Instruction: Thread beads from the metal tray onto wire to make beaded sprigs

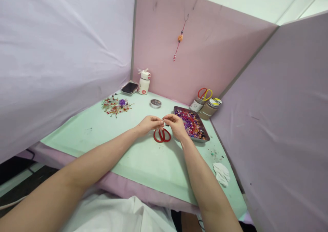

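Note:
My left hand and my right hand meet fingertip to fingertip over the middle of the table. Both are closed in a pinch around something very small, too tiny to name. Red-handled scissors lie on the green mat just below them, their blades partly hidden under my fingers. Right of my right hand sits a metal tray full of purple, red and orange beads. A small round clear case stands beyond my left hand.
Beaded strands with a purple bead cluster lie at left. Behind are a phone, a white bottle, a can holding scissors and a jar. White gloves lie right. A beaded cord hangs from a hook.

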